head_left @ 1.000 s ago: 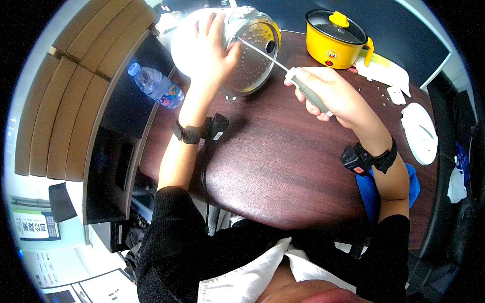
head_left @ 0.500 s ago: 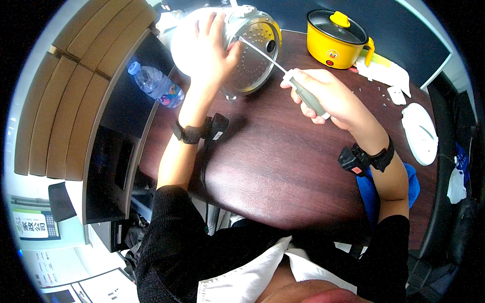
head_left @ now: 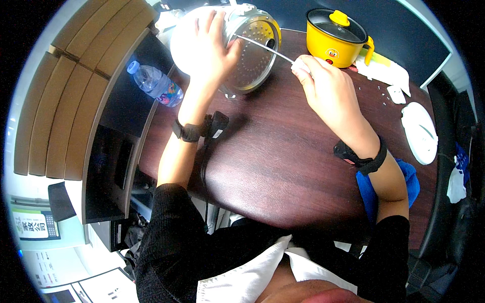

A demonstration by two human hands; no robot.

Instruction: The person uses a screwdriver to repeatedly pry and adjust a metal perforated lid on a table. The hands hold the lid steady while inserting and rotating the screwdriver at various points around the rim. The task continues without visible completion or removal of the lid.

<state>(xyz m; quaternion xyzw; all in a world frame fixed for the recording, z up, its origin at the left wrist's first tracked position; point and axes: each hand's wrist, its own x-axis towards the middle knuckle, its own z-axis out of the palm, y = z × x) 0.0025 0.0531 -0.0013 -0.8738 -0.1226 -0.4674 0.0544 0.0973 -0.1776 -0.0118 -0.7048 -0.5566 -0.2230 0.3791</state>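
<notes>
A white round appliance (head_left: 183, 46) lies tipped on its side at the far left of the table, its open end toward the right. Inside its clear rim shows a plate with many small holes (head_left: 256, 60). My left hand (head_left: 214, 55) is laid over the white body, fingers spread across it and thumb at the rim, gripping it. In my right hand (head_left: 331, 93) is a screwdriver (head_left: 270, 50); my fingers wrap its handle and mostly hide it. Its long metal shaft points left, and the tip meets the rim close to my left thumb.
A yellow electric pot (head_left: 331, 48) with a lid stands at the back right. Beside it lie a white cloth-like item (head_left: 386, 73), small white bits and a white oval cover (head_left: 420, 134). A water bottle (head_left: 155, 85) is at the left, and a blue cloth (head_left: 368, 194) by my right forearm.
My right hand has turned over, back of the hand now up, covering the screwdriver's handle, and shifted slightly right and up. The left hand and appliance have stayed nearly still.
</notes>
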